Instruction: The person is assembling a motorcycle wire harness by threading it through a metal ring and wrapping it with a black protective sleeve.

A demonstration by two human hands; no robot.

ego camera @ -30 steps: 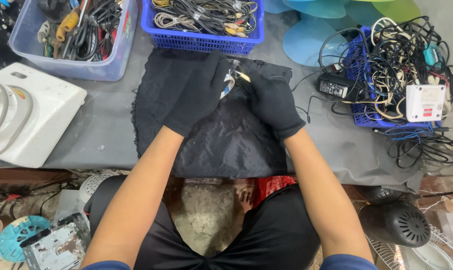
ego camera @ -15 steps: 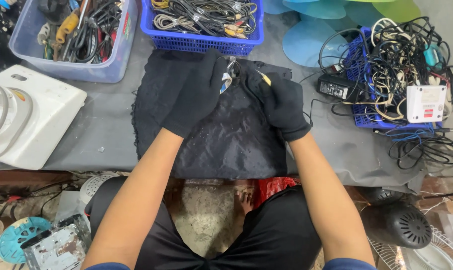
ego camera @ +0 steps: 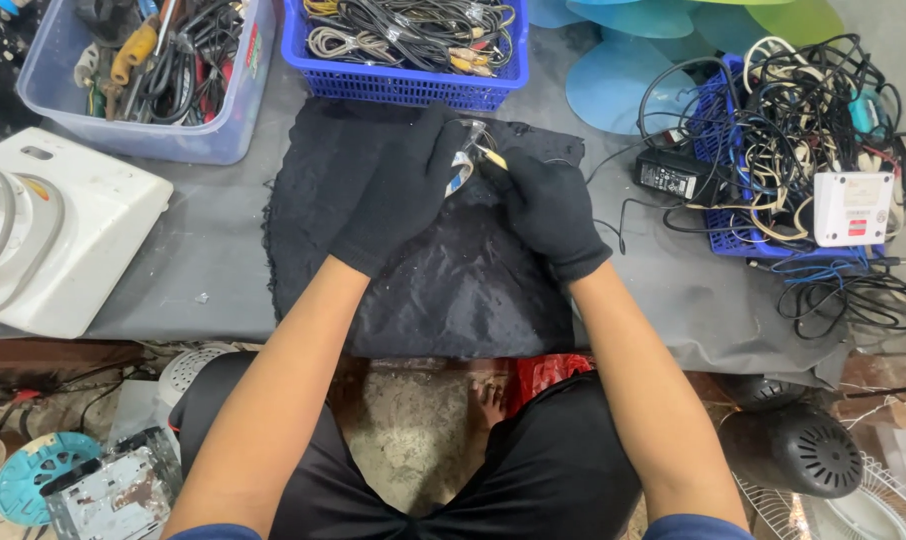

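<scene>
Working over the black cloth (ego camera: 443, 290) on the desk (ego camera: 203, 240), both gloved hands meet near its far edge: left hand (ego camera: 398, 190) clamped on a small shiny part (ego camera: 463, 165), right hand (ego camera: 548, 205) pinched shut on a yellow-handled tool (ego camera: 493, 157). Tool's long axis seems to run right-to-left, tip toward the part, though it's tiny. A slip could jab the left glove or flick the part into the blue basket (ego camera: 403, 85).
</scene>
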